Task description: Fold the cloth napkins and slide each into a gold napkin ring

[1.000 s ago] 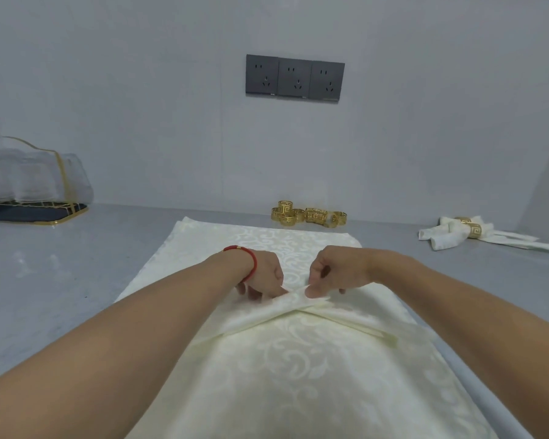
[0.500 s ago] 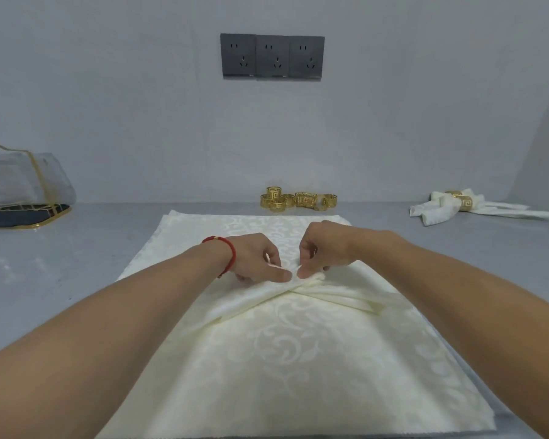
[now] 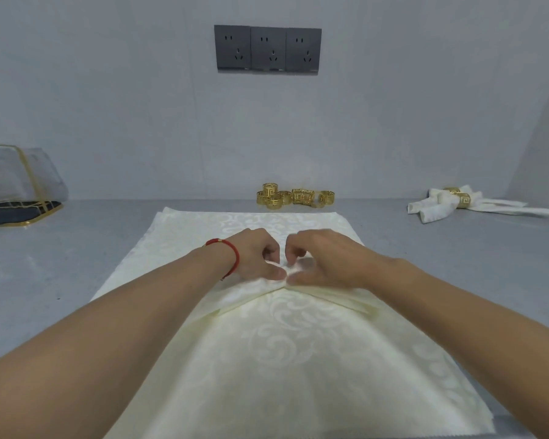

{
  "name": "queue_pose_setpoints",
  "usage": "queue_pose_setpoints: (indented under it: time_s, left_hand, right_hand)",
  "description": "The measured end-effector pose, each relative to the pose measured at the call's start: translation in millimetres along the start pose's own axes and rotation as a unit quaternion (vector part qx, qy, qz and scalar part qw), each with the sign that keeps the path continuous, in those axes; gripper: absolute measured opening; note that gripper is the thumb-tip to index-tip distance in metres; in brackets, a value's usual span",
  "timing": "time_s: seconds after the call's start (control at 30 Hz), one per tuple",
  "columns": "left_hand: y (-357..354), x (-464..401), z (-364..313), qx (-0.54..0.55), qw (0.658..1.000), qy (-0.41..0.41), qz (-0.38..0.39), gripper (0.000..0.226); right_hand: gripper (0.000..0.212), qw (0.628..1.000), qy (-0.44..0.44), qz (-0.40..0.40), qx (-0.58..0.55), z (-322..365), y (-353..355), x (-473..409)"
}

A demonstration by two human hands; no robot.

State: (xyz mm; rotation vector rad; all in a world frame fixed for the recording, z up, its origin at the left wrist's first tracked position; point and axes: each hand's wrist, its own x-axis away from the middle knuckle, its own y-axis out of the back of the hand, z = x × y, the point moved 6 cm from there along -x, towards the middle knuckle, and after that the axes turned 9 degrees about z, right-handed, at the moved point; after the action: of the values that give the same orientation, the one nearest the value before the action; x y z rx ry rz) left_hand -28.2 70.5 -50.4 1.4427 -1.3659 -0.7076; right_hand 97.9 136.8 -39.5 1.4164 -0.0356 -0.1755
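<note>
Cream damask napkin: spread flat on the grey table, filling the lower centre of the frame, with a gathered pleat across its middle. Left hand, red cord bracelet at the wrist: fingers curled, pinching the pleat at centre. Right hand: fingers curled, pinching the same pleat, thumbs nearly touching. Loose gold napkin rings: clustered at the wall, above centre. Finished ringed napkins: right edge. Triple wall socket: top centre. Clear gold-trimmed case: left edge.
</note>
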Motion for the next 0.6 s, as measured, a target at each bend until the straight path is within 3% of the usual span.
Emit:
queue_pose_setpoints:
  time_s: [0.1,0.23,0.37,0.47,0.6]
  left_hand:
    - [-0.4,0.7,-3.3,0.027,0.999,-0.014,-0.023,0.022]
    - [-7.8,3.6,-8.2,0.009,0.997,-0.043,-0.067,0.019]
    - [-11.7,12.9,-6.0,0.031,0.988,-0.074,-0.130,0.020]
    - [-10.6,13.4,-2.6,0.063,0.986,-0.074,-0.132,0.020]
    - [-9.5,7.8,-8.3,0.013,0.992,-0.053,-0.114,0.018]
  right_hand:
    - [0.023,0.999,0.006,0.020,0.046,-3.2,-16.8,7.1]
    - [0.015,0.999,-0.001,-0.011,-0.032,-17.9,-20.5,2.9]
    - [0.014,0.995,-0.014,0.008,-0.098,-25.7,-18.4,-3.5]
    - [0.014,0.988,-0.035,0.018,-0.149,-34.1,-17.2,-9.3]
    - [0.016,0.990,-0.037,0.047,-0.126,-34.1,-16.6,-17.8]
